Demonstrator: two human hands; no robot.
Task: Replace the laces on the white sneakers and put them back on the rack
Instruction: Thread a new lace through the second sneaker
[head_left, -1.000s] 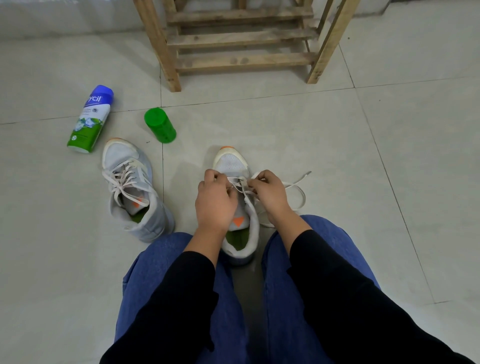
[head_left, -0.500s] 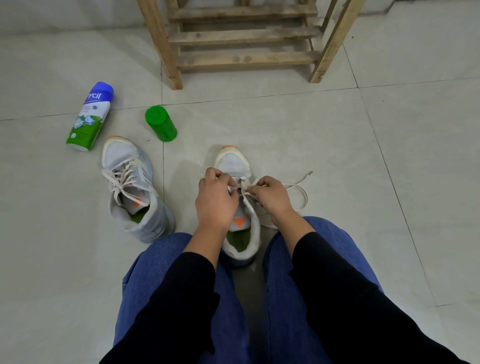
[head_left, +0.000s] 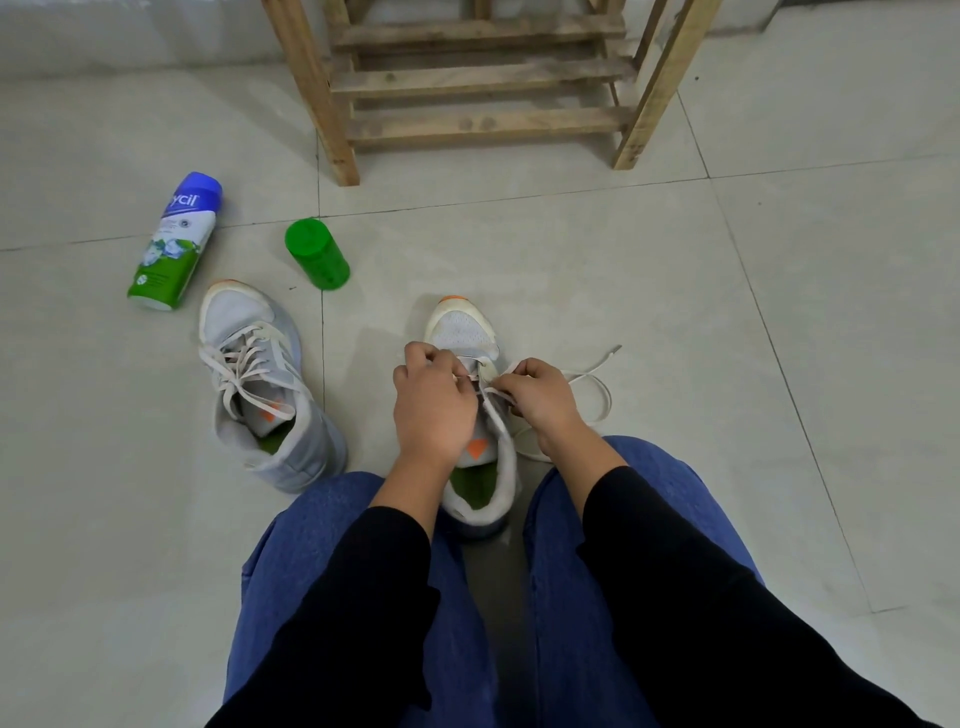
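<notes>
White lace (head_left: 592, 360) pinched; blue-capped bottle (head_left: 174, 244) reads "ycil".

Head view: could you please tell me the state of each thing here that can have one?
Near sneaker: upright between the knees, partly laced.
Lace: loose end looped on the floor.
Left hand: grips lace at the eyelets.
Right hand: pinches lace.
Other sneaker: laced, upright on the floor.
Spray can: lying on its side.
Green cylinder: on floor, apart from can.
Wooden rack: standing.
</notes>
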